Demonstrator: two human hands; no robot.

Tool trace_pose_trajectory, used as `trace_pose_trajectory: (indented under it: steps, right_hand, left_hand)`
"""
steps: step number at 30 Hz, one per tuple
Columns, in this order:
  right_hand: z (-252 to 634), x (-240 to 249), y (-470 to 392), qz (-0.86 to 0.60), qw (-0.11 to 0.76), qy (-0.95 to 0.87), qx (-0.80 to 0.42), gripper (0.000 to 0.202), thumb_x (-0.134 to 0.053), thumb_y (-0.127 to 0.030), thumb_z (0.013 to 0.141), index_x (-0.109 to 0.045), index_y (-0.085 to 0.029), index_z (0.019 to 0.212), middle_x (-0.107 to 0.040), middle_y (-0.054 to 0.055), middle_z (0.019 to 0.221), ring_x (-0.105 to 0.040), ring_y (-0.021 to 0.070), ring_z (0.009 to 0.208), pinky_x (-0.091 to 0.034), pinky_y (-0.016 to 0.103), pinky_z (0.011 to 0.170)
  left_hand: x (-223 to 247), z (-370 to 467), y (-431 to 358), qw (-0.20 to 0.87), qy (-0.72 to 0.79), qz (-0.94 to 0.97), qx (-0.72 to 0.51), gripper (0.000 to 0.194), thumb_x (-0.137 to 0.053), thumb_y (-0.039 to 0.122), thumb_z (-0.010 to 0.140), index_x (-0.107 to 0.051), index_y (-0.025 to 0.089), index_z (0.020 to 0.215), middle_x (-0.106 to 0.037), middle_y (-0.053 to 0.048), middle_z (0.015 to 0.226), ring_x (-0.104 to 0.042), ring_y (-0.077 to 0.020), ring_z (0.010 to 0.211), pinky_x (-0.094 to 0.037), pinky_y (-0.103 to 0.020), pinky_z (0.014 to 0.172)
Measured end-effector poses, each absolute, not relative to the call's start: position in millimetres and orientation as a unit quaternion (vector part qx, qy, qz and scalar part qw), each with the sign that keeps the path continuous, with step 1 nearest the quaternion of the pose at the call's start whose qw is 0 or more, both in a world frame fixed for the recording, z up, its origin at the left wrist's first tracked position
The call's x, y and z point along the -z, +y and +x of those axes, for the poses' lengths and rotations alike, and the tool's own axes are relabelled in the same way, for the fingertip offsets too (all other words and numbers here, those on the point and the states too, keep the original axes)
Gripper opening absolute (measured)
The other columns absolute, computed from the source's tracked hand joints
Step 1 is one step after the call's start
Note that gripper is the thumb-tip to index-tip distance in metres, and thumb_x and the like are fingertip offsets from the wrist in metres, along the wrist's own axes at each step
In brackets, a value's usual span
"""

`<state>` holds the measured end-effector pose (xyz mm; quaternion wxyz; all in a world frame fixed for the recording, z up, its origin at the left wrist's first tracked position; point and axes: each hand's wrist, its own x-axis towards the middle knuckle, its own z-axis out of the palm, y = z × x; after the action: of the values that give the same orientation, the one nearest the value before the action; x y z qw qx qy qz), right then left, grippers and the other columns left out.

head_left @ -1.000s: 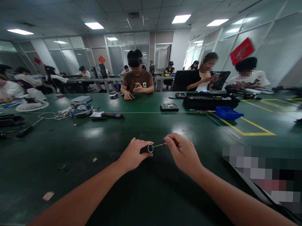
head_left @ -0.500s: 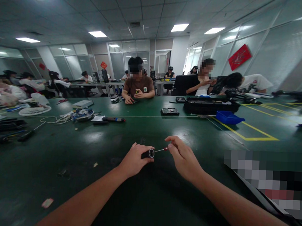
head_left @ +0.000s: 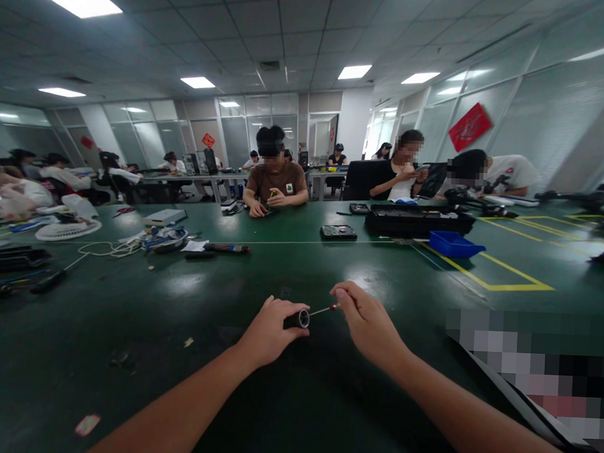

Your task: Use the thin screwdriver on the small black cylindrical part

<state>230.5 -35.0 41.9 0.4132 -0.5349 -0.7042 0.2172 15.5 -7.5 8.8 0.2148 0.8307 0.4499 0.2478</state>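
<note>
Between thumb and fingers, my left hand (head_left: 270, 328) grips a short black cylinder (head_left: 294, 320) with a pale ring round its open end, which faces right. My right hand (head_left: 363, 316) is closed on the red handle of a thin screwdriver (head_left: 322, 311). The metal shaft slants down to the left, and its tip meets the ringed end of the cylinder. Whether the tip sits inside or only touches the rim, I cannot tell. Both hands are above the green table (head_left: 215, 383).
Ahead lie an opened hard drive (head_left: 338, 233), a long black housing (head_left: 417, 222) and a blue tray (head_left: 455, 244). Cables (head_left: 115, 246) and a dark tool (head_left: 225, 248) are at left. A co-worker (head_left: 277, 178) sits opposite. Paper scraps (head_left: 87, 425) lie at front left.
The whole view has tilted up slightly, so the table and hands sit lower in it. My right fingers have curled closer round the screwdriver handle; the cylinder is still in my left hand.
</note>
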Motion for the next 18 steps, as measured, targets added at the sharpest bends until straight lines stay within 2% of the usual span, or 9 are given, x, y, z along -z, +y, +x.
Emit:
trace_pose_trajectory:
  steps: [3, 6, 11, 18]
  right_hand:
    - [231.7, -39.2, -34.6, -0.522, 0.442, -0.690, -0.235, 0.019, -0.040, -0.035, 0.097, -0.052, -0.024, 0.108, -0.064, 0.001, 0.081, -0.060, 0.0200, 0.070, -0.043, 0.033, 0.062]
    - [232.6, -38.0, -34.4, -0.502, 0.468, -0.683, -0.250, 0.014, -0.043, -0.033, 0.096, -0.052, -0.024, 0.102, -0.064, 0.002, 0.085, -0.063, 0.0211, 0.081, -0.047, 0.035, 0.073]
    - [233.1, -37.9, -32.4, -0.483, 0.472, -0.685, -0.272, 0.018, -0.048, -0.037, 0.095, -0.057, -0.022, 0.095, -0.065, 0.003, 0.085, -0.062, 0.0197, 0.079, -0.047, 0.034, 0.073]
    - [230.4, -32.4, -25.2, -0.486, 0.512, -0.636, -0.311, 0.026, -0.048, -0.043, 0.093, -0.062, -0.021, 0.092, -0.064, 0.003, 0.079, -0.061, 0.0193, 0.076, -0.047, 0.034, 0.073]
  left_hand:
    - [-7.2, 16.8, -6.8, 0.218, 0.446, 0.830, -0.255, 0.039, -0.073, 0.032, 0.081, -0.065, 0.031, 0.119, -0.069, -0.002, 0.111, -0.058, -0.0239, 0.105, -0.025, -0.053, 0.111]
    - [-7.6, 16.9, -6.5, 0.218, 0.449, 0.827, -0.257, 0.039, -0.073, 0.032, 0.081, -0.065, 0.032, 0.120, -0.069, -0.001, 0.111, -0.059, -0.0235, 0.104, -0.026, -0.053, 0.111]
    - [-11.0, 16.6, -6.7, 0.216, 0.464, 0.823, -0.247, 0.040, -0.071, 0.033, 0.082, -0.064, 0.032, 0.122, -0.069, -0.002, 0.113, -0.058, -0.0246, 0.104, -0.030, -0.051, 0.109]
    - [-12.3, 18.9, -7.8, 0.218, 0.456, 0.828, -0.243, 0.040, -0.074, 0.029, 0.080, -0.065, 0.032, 0.119, -0.069, 0.000, 0.111, -0.058, -0.0237, 0.104, -0.024, -0.053, 0.113]
